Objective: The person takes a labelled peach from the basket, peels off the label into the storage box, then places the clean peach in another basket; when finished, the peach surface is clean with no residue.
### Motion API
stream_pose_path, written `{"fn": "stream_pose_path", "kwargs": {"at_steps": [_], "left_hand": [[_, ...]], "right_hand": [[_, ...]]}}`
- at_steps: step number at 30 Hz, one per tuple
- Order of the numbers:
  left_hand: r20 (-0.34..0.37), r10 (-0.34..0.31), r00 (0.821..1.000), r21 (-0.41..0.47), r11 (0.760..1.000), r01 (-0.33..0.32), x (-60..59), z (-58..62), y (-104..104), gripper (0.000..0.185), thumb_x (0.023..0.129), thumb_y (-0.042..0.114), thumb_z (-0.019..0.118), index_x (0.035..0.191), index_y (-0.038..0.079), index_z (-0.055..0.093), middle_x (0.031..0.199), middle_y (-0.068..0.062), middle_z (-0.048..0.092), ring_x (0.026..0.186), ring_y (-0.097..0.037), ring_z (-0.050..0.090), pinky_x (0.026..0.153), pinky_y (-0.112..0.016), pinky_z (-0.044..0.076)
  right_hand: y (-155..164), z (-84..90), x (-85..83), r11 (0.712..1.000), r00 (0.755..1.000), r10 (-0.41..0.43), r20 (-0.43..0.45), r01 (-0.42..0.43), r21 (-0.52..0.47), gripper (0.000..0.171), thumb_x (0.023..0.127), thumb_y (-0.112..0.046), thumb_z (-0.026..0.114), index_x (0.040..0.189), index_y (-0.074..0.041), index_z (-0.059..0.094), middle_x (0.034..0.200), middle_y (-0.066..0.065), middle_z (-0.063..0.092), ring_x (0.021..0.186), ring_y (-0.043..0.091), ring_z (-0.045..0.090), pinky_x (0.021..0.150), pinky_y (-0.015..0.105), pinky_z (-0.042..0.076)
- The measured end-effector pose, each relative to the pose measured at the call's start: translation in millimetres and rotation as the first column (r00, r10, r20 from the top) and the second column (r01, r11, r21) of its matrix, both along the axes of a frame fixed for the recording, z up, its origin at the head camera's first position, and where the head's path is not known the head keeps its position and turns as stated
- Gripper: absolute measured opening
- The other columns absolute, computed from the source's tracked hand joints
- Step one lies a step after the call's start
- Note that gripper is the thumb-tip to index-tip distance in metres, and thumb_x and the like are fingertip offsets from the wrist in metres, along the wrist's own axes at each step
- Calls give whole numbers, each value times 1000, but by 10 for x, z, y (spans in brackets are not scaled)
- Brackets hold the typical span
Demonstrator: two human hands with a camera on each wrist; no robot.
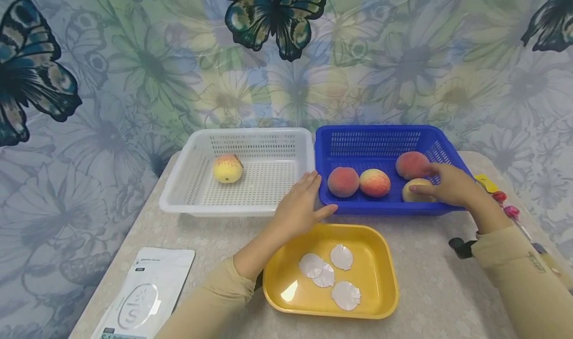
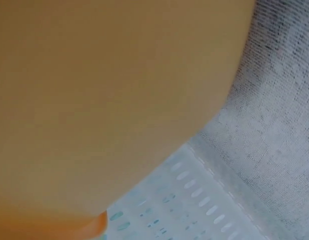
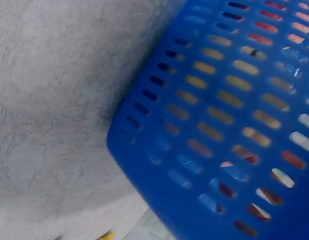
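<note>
My right hand reaches into the blue basket, its thumb and fingers around a yellowish peach at the front right. A red peach lies just behind that one. Two more, a red peach and a red-yellow peach, sit side by side at the basket's left. My left hand, fingers straight, rests against the blue basket's left front corner. One yellow-red peach lies in the white basket. In the right wrist view, the blue basket's slotted wall hides the right hand.
A yellow tray with several round whitish pieces stands in front of the baskets. A white pouch lies at the front left. Red and yellow small items lie along the table's right edge.
</note>
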State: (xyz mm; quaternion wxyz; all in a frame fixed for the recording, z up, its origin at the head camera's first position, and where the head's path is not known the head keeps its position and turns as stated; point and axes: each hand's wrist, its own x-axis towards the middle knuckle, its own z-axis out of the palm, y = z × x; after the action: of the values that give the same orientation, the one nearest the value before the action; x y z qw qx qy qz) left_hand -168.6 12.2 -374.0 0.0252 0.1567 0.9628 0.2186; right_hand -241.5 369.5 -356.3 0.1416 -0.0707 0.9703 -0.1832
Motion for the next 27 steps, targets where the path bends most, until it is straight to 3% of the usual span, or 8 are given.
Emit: {"fn": "stream_pose_path", "kwargs": {"at_steps": [4, 7, 12, 15, 18, 23, 27], "left_hand": [[24, 6, 1000, 56, 998, -7, 39, 59, -85, 81, 97, 53, 56, 156, 5, 29, 164, -10, 26, 154, -22, 17, 124, -44, 20], [7, 23, 1000, 103, 994, -23, 104, 105, -216, 80, 96, 52, 57, 156, 7, 29, 164, -8, 26, 154, -22, 17, 124, -43, 19], [-51, 90, 995, 159, 984, -81, 237, 147, -591, 81, 94, 50, 61, 156, 9, 30, 164, -6, 25, 155, -24, 15, 124, -47, 17], [-54, 163, 985, 179, 972, -151, 287, 159, -884, 85, 92, 52, 64, 157, 10, 27, 165, -6, 21, 155, -26, 11, 124, -51, 16], [-52, 253, 966, 183, 953, -240, 311, 169, -1209, 93, 89, 53, 68, 158, 9, 24, 166, -9, 17, 155, -30, 8, 123, -57, 15], [-37, 404, 914, 169, 904, -393, 357, 156, -1733, 111, 82, 60, 72, 159, 7, 14, 167, -17, 8, 154, -40, 1, 118, -69, 11], [-13, 476, 879, 146, 871, -469, 418, 85, -2016, 123, 76, 68, 73, 159, 4, 9, 165, -25, 3, 152, -47, -4, 115, -74, 7]], "right_hand": [[-106, 89, 48, 997, 997, -2, -82, -4, -74, 99, 86, -73, 56, 147, 2, 38, 146, 30, 43, 132, 52, 37, 103, 72, 34], [-224, 152, 111, 991, 986, 2, -164, -25, -134, 86, 89, -67, 57, 144, -3, 45, 145, 25, 46, 130, 45, 40, 102, 69, 38], [-500, 260, 260, 972, 967, 11, -254, -70, -225, 64, 93, -56, 60, 136, -9, 54, 137, 20, 52, 120, 39, 49, 98, 63, 44], [-679, 310, 327, 960, 957, 31, -287, -109, -256, 56, 94, -51, 62, 133, -10, 57, 132, 17, 56, 117, 38, 54, 96, 62, 47], [-854, 344, 350, 945, 943, 87, -322, -180, -273, 51, 94, -45, 65, 131, -10, 58, 130, 15, 58, 115, 36, 56, 94, 59, 50], [-1159, 385, 297, 917, 915, 189, -357, -294, -269, 50, 94, -42, 66, 133, -11, 58, 130, 10, 59, 116, 31, 55, 96, 54, 50], [-1421, 427, 213, 892, 900, 248, -357, -357, -279, 48, 94, -36, 69, 134, -12, 58, 133, 9, 58, 116, 29, 55, 99, 51, 48]]}}
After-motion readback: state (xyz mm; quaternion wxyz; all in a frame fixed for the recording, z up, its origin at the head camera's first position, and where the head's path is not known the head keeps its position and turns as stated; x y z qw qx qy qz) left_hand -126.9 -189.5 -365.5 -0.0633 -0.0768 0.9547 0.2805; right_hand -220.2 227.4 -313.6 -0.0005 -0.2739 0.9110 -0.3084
